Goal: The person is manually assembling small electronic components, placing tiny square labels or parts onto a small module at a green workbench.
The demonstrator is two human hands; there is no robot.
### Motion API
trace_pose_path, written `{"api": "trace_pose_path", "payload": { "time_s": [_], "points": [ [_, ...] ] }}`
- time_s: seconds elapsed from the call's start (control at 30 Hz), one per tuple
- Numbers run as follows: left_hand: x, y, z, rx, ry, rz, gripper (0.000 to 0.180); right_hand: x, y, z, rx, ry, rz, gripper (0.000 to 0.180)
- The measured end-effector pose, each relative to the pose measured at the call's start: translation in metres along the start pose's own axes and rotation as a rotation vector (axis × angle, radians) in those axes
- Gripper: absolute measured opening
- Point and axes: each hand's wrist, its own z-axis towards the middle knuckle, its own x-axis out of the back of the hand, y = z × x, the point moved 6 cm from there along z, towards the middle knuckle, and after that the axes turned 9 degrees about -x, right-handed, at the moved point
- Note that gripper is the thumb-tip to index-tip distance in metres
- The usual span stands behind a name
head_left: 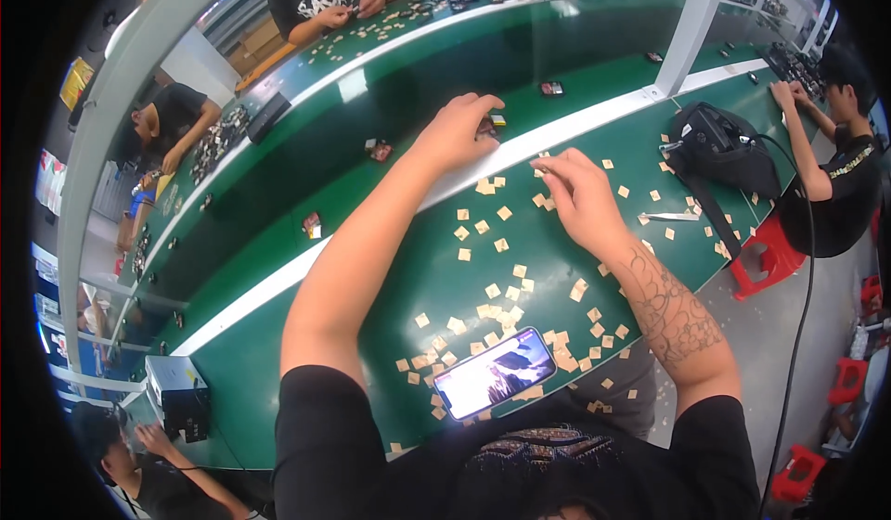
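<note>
My left hand point(458, 132) reaches over the white rail, its fingers curled round a small dark part with a yellow patch point(497, 121) at the edge of the green belt. My hand partly covers that part. My right hand point(583, 197) is over the near green table, thumb and forefinger pinched together. Whatever lies between those fingertips is too small to name. Small tan paper squares point(502, 244) lie scattered on the table below both hands. A phone with a lit screen point(495, 372) rests among them, close to my body.
The white rail point(557, 136) divides my table from the belt point(362, 186), which carries spaced small dark parts point(552, 88). Tweezers point(670, 217) and a black bag point(719, 144) lie at right. Other people work around, beside a red stool point(772, 258) and a grey box point(176, 383).
</note>
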Motion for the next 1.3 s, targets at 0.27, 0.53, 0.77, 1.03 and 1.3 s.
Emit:
{"api": "trace_pose_path", "payload": {
  "time_s": [0.27,0.53,0.77,1.03,1.3],
  "points": [
    [-0.006,0.099,-0.145,0.131,0.027,-0.169,0.049,-0.023,-0.042,-0.022,0.049,-0.386,0.054,0.016],
    [0.001,0.103,-0.184,0.185,0.024,-0.301,0.051,-0.056,-0.076,-0.036,0.156,-0.59,-0.315,0.009],
    [-0.001,0.105,-0.189,0.189,0.061,-0.297,0.043,-0.07,-0.071,-0.047,0.074,-0.574,-0.215,0.009],
    [-0.004,0.104,-0.194,0.169,0.119,-0.247,0.046,-0.072,-0.09,-0.048,0.173,-0.602,-0.588,0.012],
    [-0.002,0.106,-0.195,0.173,0.109,-0.196,0.049,-0.06,-0.047,-0.052,-0.132,-0.421,-0.044,0.016]
  ]
}}
